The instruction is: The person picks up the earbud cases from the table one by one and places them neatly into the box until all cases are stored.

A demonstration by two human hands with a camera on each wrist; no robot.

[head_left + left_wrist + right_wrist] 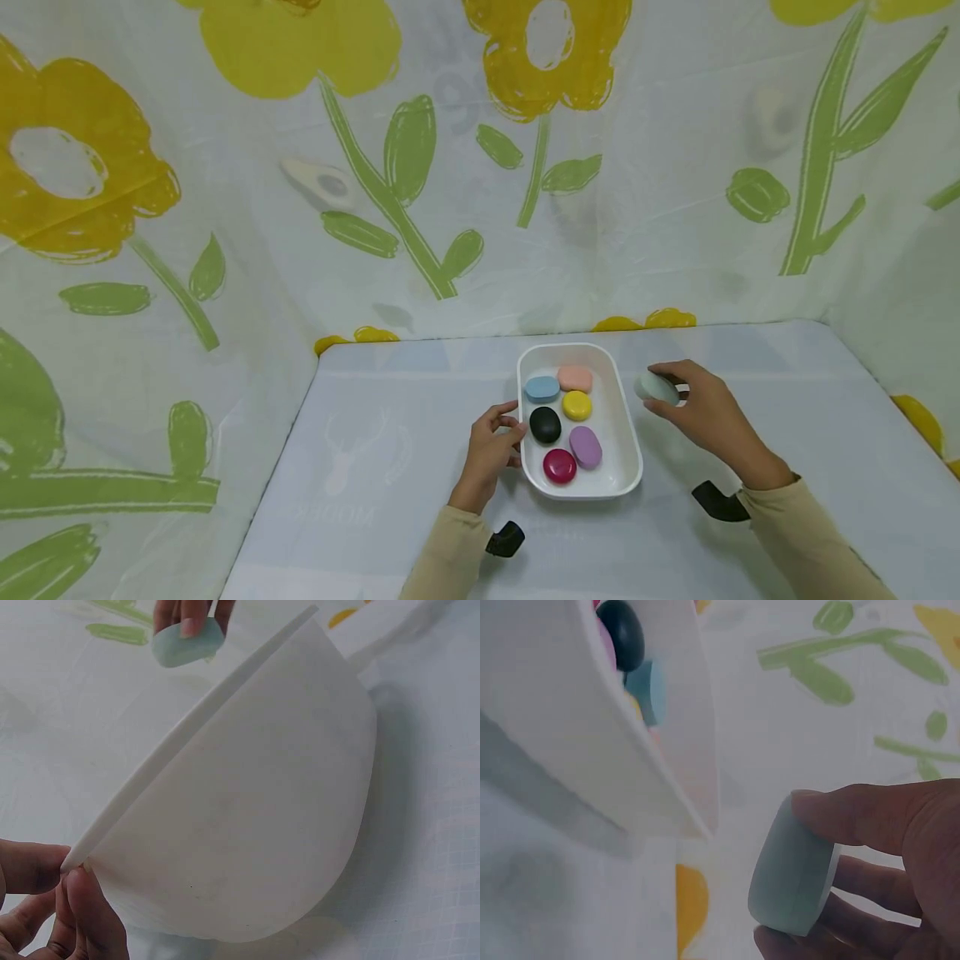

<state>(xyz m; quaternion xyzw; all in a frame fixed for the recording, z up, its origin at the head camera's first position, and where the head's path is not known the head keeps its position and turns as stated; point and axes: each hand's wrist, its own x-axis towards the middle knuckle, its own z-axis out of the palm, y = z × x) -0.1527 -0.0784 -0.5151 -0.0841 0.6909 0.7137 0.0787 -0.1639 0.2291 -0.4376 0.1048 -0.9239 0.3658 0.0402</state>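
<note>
My left hand (488,454) pinches the left rim of a white plastic tub (619,454) between thumb and fingers; the left wrist view shows the tub's outer wall (247,802) close up, standing tilted in that picture. To the right of the tub and apart from it, my right hand (712,417) holds a pale green soap bar (656,387) above the table. The right wrist view shows the thumb on one edge of this bar (791,870) and fingers behind it. In the tub lie blue (542,388), pink (575,378), yellow (577,406), black (545,425), purple (586,447) and red (559,466) soap-like pieces.
The tub stands on a white table (360,533) with faint printed marks. Behind and at both sides hangs a white cloth (645,208) with yellow flowers and green leaves. Black straps (506,540) stick out near both beige sleeves (450,554).
</note>
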